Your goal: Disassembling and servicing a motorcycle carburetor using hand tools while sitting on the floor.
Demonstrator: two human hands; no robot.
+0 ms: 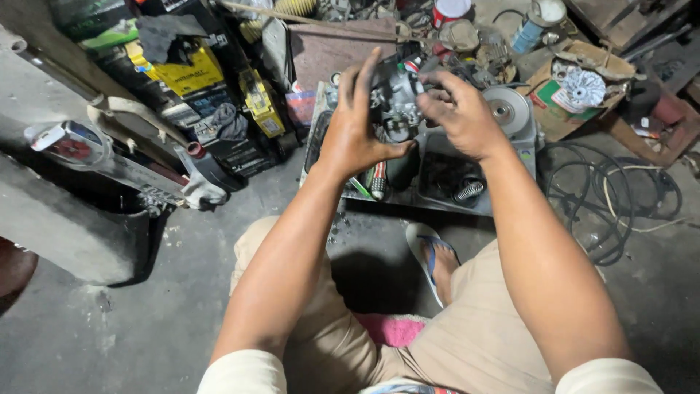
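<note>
left hand (357,128) + right hand (459,113): both gripping grey metal engine part (397,98) | above parts tray (437,208)

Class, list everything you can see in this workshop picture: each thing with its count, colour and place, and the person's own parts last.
Grey metal engine part: one, held up between both hands.
Shallow grey metal tray: one, on the floor beyond the hands, holding a coil spring.
Round silver metal disc: one, at the tray's far right.
Yellow cartons: several, upper left.
Black cables: a tangle, floor at right.
Brown cardboard box: one, upper right, holding a white finned part.
Blue-strapped sandal: one, on the foot.
Left hand: grip on the part's left side.
Right hand: grip on its right side.
</note>
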